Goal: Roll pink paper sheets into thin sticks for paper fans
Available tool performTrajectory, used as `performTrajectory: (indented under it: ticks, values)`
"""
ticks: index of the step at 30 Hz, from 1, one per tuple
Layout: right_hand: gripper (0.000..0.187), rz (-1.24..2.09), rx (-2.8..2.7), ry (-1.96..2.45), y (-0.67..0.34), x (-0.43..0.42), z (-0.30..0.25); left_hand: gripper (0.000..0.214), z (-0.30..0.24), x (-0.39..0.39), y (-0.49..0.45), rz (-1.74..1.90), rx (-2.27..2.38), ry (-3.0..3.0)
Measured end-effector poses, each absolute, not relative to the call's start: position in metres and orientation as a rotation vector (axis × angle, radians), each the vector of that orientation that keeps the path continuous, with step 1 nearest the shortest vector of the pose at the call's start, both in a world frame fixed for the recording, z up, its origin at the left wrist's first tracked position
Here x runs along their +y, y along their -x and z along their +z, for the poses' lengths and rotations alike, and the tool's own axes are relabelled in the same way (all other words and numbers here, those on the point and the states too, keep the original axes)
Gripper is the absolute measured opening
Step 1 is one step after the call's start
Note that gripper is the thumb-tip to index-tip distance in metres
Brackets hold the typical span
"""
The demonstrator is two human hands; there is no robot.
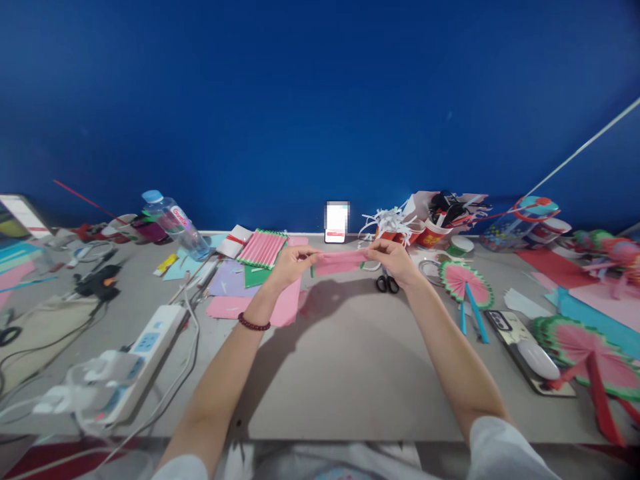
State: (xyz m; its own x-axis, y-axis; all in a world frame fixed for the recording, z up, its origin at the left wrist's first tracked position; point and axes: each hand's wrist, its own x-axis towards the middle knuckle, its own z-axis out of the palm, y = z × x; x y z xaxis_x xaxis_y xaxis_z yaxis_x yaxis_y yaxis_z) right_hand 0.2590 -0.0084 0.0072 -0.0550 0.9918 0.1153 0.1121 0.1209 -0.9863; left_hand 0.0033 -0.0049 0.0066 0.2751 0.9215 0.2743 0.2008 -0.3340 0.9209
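Observation:
A strip of pink paper with green ends is stretched between my two hands above the table. My left hand pinches its left end, and my right hand pinches its right end. Black-handled scissors lie just below my right hand. Beside my left hand are a pleated pink and green paper piece and flat pink paper sheets. A phone with a lit screen leans on the wall behind the strip.
To the left are a power strip with cables, a plastic bottle and a glue gun. Paper fans, a mouse on another phone, and red cups are on the right. A blue wall rises behind.

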Motion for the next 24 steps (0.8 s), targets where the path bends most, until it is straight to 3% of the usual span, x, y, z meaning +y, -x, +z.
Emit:
performTrajectory:
  ticks: [24]
  values:
    - [0.024, 1.108, -1.38, 1.151, -0.2606, -0.0091, 0.0061, 0.035, 0.0118, -0.0096, -0.0055, 1.085, 1.014, -1.702]
